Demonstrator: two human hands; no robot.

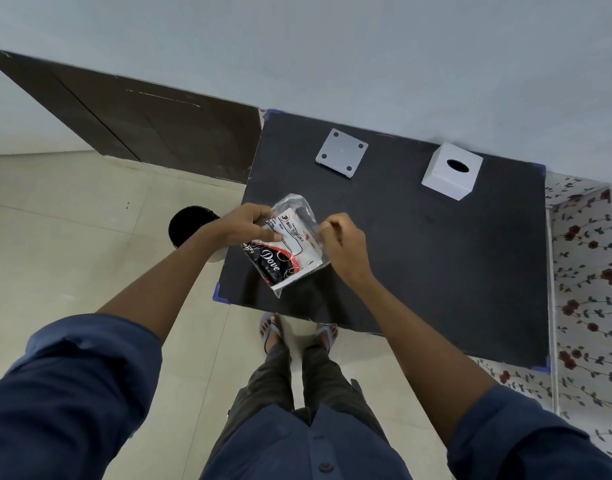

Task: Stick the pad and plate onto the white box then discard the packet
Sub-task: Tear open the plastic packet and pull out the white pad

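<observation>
The person wears a dark blue button-front shirt, its sleeves rolled up near the elbows so both forearms are bare down to the left hand [244, 225] and right hand [344, 245]. Dark olive trousers cover the legs, and grey-blue open sandals are on the feet.

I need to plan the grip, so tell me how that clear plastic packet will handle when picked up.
The packet looks floppy: it creases and bends between the left hand and the right hand. Probably light, since pinched fingers carry it above the black table. Its glossy film may be slippery, so pinch an edge.
</observation>
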